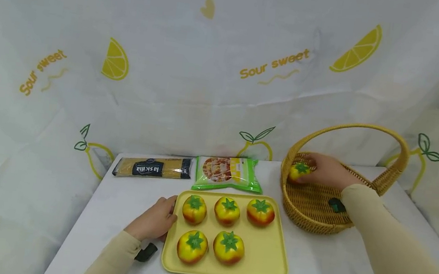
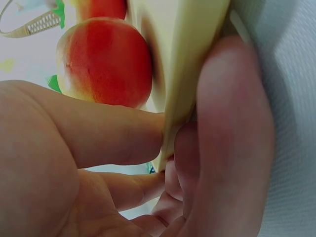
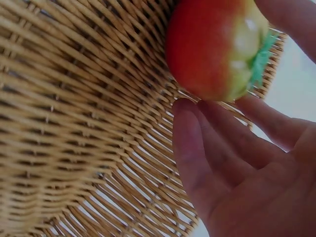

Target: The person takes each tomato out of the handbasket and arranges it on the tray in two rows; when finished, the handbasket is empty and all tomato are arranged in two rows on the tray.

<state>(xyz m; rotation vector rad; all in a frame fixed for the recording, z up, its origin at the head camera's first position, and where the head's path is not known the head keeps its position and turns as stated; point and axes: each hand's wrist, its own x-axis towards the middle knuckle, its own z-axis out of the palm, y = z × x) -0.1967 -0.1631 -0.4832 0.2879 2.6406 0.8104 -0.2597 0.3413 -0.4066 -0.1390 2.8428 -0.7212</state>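
Observation:
My left hand [image 1: 156,217] grips the left rim of a pale yellow tray [image 1: 266,254]; in the left wrist view its fingers [image 2: 234,123] curl under the rim. Several yellow-red toy persimmons [image 1: 228,248] with green star-shaped tops sit on the tray in two rows. At the right, my right hand [image 1: 329,172] reaches into a wicker basket [image 1: 306,208] with a tall handle. It holds another persimmon [image 3: 212,49] against the basket's left inner side, fingers along one side of the fruit and thumb on the other.
Behind the tray lie a pack of spaghetti [image 1: 153,167] and a green-edged food packet [image 1: 227,174]. The basket handle [image 1: 354,127] arches above the right hand. A white cloth with lemon prints [image 1: 212,62] hangs along the table's back edge.

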